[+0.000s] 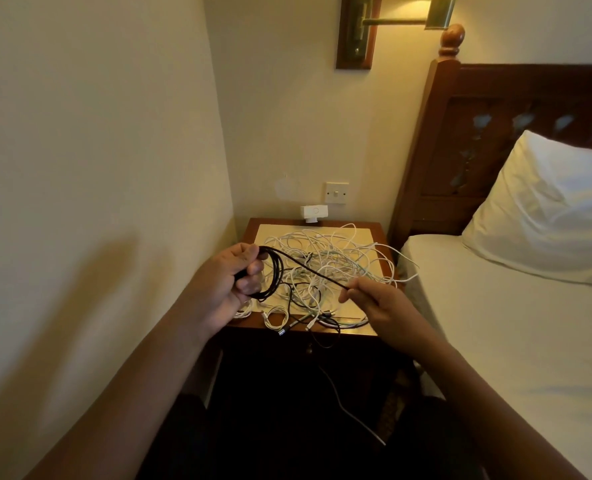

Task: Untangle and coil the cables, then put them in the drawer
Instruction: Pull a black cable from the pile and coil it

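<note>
My left hand [227, 282] grips a partly wound coil of black cable [274, 271] above the left front of the bedside table [253, 225]. One taut strand of that cable runs down to the right, where my right hand [374, 303] pinches it between thumb and fingers. Beneath both hands a tangle of white cables [325, 251] covers the tabletop, mixed with a few dark and pale green ones. A small white coil [274, 315] lies at the front edge. The drawer front [310, 348] below is dark, with a small knob.
A white adapter [313, 213] is plugged in at the wall behind the table, under a light switch [336, 192]. The bed [516, 323] with a pillow [547, 209] and wooden headboard stands close on the right. A wall runs along the left. One white cable [346, 407] hangs toward the floor.
</note>
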Tool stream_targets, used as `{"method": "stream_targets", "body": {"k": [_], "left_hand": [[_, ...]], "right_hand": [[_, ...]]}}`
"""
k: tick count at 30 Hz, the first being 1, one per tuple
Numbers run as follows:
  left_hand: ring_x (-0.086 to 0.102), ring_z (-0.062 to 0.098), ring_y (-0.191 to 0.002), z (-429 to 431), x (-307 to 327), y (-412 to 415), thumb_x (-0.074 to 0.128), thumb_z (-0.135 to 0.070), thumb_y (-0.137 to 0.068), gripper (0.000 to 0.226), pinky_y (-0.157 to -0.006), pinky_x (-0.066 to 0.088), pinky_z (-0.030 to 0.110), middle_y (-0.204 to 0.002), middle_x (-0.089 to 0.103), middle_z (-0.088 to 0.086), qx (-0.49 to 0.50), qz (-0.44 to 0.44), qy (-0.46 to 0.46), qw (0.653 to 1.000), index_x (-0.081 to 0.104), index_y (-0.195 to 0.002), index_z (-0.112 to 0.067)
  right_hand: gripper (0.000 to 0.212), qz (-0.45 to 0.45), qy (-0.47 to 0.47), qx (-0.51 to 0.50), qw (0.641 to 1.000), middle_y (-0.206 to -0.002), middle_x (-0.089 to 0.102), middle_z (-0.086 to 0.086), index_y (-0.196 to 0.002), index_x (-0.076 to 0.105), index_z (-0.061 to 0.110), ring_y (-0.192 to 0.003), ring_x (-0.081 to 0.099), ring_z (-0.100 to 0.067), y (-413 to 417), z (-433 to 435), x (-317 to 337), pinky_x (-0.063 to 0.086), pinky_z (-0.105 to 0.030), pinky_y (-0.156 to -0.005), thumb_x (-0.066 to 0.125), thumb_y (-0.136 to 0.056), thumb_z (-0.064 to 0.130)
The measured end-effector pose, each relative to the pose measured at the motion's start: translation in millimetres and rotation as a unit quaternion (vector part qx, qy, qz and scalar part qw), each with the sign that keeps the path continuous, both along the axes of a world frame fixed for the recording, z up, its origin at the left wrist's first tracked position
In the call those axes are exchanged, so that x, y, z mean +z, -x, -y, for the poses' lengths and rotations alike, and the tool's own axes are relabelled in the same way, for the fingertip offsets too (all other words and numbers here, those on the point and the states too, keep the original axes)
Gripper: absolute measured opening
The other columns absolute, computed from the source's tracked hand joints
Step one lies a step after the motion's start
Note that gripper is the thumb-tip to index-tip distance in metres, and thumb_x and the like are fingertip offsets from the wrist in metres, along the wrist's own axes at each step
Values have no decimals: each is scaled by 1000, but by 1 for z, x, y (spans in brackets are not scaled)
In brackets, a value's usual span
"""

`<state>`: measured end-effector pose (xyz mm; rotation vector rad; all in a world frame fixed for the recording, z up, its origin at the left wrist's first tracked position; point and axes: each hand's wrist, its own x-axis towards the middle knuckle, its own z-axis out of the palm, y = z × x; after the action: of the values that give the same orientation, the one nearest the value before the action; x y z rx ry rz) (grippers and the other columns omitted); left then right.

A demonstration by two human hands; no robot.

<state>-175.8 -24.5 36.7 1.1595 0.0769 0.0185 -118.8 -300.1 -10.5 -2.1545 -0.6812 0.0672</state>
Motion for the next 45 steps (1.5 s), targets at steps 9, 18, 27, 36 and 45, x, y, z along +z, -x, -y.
{"method": "stream_targets", "body": {"k": [9, 18, 27, 36, 45], "left_hand": [[43, 12, -55, 46, 13, 11, 47, -12, -105, 19, -55, 41, 21, -70, 54, 6, -2, 7, 21, 1000, 56, -90, -6], [64, 24, -96, 70, -8, 5, 52, -28, -106, 24, -107, 44, 51, -83, 69, 6, 80, -36, -138, 987, 69, -92, -21], [51, 21, -77, 70, -20, 3, 53, -30, -106, 40, -81, 44, 43, -64, 55, -7, 78, -58, -220, 971, 65, -68, -31], [32, 10, -52, 18, -16, 1, 58, -15, -102, 15, -64, 37, 30, -58, 33, -4, 56, -72, -142, 986, 61, -97, -1], [37, 13, -59, 20, -27, 6, 51, -25, -107, 25, -66, 38, 31, -60, 39, -3, 78, -93, -162, 979, 60, -101, -2]], "right_hand": [[16, -86, -250, -117, 957, -100, 78, 1, -110, 77, 19, -97, 73, -14, 13, -32, -10, 61, -34, -89, 68, -97, 15], [29, -344, -431, 4, 834, -102, 76, -9, -107, 75, 7, -94, 72, -18, 42, -61, 16, 56, -30, -80, 48, -107, 17], [14, -404, -352, 27, 844, -88, 69, -5, -95, 65, 7, -88, 68, -20, 40, -61, 13, 55, -42, -93, 61, -100, 20], [23, -146, -59, -31, 987, -87, 76, -4, -110, 69, 18, -64, 71, -15, 29, -16, -3, 61, -33, -63, 47, -108, 11], [25, -44, -65, -66, 995, -85, 72, 6, -117, 63, 36, -58, 53, -4, 27, 5, -28, 43, -22, -55, 47, -109, 19]]}}
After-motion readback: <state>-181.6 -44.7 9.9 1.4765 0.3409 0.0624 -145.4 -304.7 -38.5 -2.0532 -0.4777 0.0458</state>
